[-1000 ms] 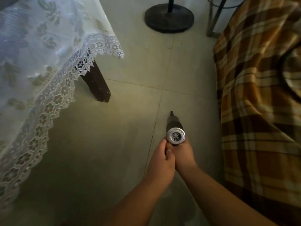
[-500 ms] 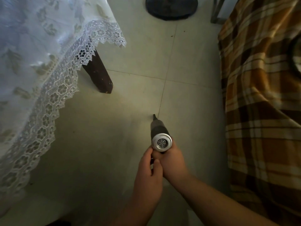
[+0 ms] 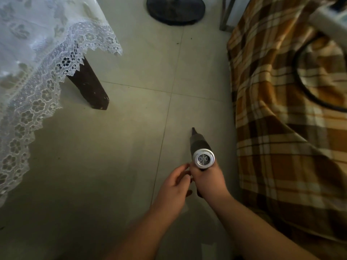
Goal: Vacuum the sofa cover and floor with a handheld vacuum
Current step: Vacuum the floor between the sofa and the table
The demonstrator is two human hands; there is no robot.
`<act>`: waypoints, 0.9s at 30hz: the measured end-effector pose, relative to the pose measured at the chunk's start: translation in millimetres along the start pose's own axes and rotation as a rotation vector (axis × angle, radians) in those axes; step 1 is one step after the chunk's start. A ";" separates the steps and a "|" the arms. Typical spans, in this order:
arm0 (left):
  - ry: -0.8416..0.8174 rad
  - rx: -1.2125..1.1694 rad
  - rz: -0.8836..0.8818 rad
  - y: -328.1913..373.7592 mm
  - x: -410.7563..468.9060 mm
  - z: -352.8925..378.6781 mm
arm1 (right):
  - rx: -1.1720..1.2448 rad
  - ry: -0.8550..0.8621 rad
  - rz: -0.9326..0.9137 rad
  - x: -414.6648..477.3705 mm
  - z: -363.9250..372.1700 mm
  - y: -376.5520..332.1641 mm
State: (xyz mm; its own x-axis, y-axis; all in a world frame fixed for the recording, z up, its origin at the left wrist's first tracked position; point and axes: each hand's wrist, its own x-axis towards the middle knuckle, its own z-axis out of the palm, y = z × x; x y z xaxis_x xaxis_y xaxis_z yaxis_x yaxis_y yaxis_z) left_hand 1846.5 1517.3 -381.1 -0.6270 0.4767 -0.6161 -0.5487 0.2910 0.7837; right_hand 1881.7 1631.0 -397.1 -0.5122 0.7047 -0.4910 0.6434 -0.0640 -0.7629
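Sweeping the pale tiled floor [image 3: 131,147] looks to be the step in hand, and it calls for a low, slow nozzle. The right hand [image 3: 208,180] is wrapped round the grip of the small handheld vacuum [image 3: 201,152], a dark barrel with a round white vented rear cap. The vacuum points forward and down, and its narrow black tip sits just right of a grout line. Whether the tip meets the tile cannot be told from this angle.

The left hand [image 3: 173,186] sits just beside the right, fingers loosely curled and holding nothing (its fingertips may brush the grip; unclear). It would serve better steadying the grip, or kept clear altogether.

With so narrow a tip, each pass probably covers only a thin strip. Overlapping strokes along the grout line seem wise, since dirt tends to settle there. A few dark specks [image 3: 177,42] lie farther ahead, near the round dark stand base [image 3: 175,10], so I would work outward towards them.

Two soft edges need care. The white lace tablecloth [image 3: 37,72] hangs low on the left beside the dark wooden table leg [image 3: 90,87]. The brown-and-orange plaid sofa cover [image 3: 281,147] drapes down to the floor on the right, with a black cable [image 3: 304,87] looped on top. Either fabric could be drawn into the nozzle if it strays close.
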 end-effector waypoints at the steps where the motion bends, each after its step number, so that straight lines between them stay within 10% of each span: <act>1: -0.021 -0.009 -0.003 3.8 3.8 6.7 | 0.008 0.009 0.005 2.9 -5.3 2.4; 16: -0.062 0.165 -0.059 0.1 -10.5 38.3 | 0.029 0.290 0.130 -8.6 -41.3 33.9; 27: -0.186 0.136 -0.136 -72.9 -72.7 45.7 | 0.127 0.180 0.129 -108.0 -42.8 118.7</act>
State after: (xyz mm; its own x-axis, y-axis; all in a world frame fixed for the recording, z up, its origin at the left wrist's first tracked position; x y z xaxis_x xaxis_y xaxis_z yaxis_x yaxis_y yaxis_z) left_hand 1957.3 1499.3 -389.8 -0.4337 0.5660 -0.7011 -0.5340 0.4653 0.7060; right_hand 2037.7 1577.5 -416.6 -0.3135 0.7988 -0.5135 0.6141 -0.2419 -0.7513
